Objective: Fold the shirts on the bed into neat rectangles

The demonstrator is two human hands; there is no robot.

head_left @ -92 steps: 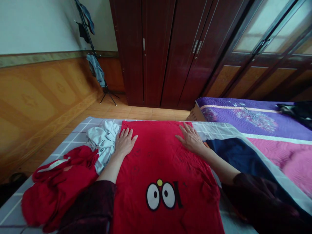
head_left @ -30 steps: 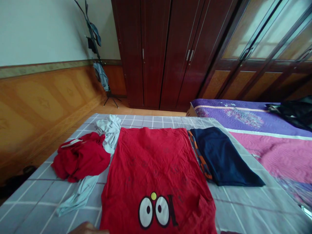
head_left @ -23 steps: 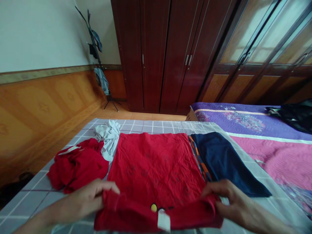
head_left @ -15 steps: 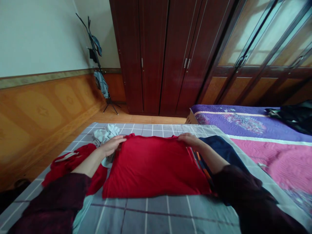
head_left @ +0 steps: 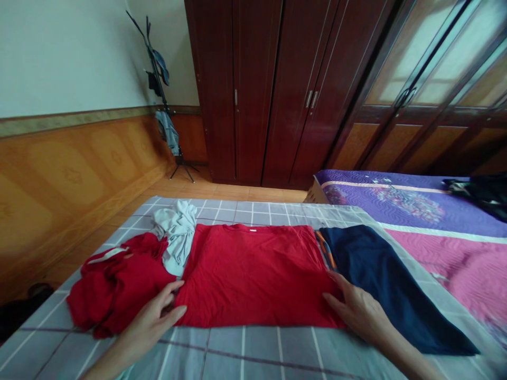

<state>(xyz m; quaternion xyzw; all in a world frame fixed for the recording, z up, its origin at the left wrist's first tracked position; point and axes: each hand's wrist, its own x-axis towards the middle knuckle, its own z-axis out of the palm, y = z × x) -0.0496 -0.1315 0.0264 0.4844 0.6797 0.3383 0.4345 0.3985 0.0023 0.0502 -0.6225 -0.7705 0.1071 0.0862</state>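
A red T-shirt (head_left: 253, 274) lies spread in a wide, flat rectangle on the checked bedsheet, its neckline at the far edge. At its near left corner is my left hand (head_left: 160, 312), thumb and fingers apart, fingertips at the cloth's edge. My right hand (head_left: 362, 311) rests on the near right corner, thumb and fingers spread over the fabric. Left of the shirt sits a crumpled red garment (head_left: 122, 285) with a white stripe, and behind that a rumpled pale grey garment (head_left: 176, 229). Dark navy clothing (head_left: 380, 285) lies flat on the right, partly behind my right hand.
The grey checked bedsheet (head_left: 237, 351) covers the bed under the clothes. To the right is another bed with a purple and pink cover (head_left: 447, 258). A dark red wardrobe (head_left: 253, 105) and a coat stand (head_left: 160, 79) are beyond the bed.
Both hands have moved from the shirt's far corners toward me, to its near corners. The shirt now lies flatter with its neckline showing, and the navy clothing is more exposed.
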